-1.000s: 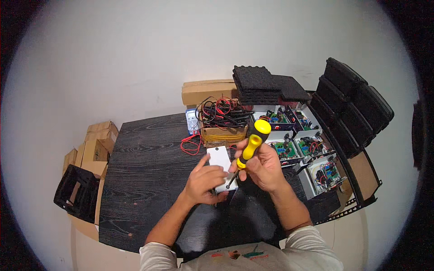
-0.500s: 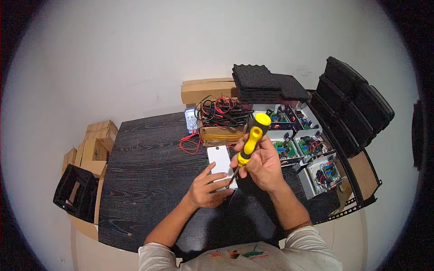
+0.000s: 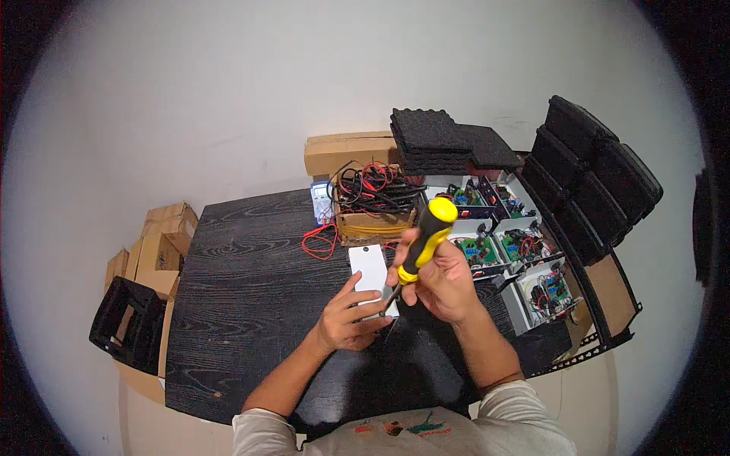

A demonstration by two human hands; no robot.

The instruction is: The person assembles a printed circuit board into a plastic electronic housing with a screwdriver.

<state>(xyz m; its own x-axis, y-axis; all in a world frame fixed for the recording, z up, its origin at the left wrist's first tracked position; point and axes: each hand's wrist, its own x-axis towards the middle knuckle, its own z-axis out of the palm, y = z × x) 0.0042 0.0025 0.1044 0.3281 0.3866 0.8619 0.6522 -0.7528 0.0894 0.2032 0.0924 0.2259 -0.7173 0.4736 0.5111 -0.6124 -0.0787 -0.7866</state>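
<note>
"Obscure?"
"Tip of yellow-and-black screwdriver, at near end of white rectangular box."
"Axis?"
"Diagonal, handle up and right."
"Hands?"
"My left hand, spread over box; right hand, gripping handle."

The bare right hand's grip is firmly closed, fingers curled, its forearm rising from below and slightly right. Left of that grip and somewhat lower, the bare left hand reaches inward, fingers spread, its forearm slanting up from farther left.
</note>
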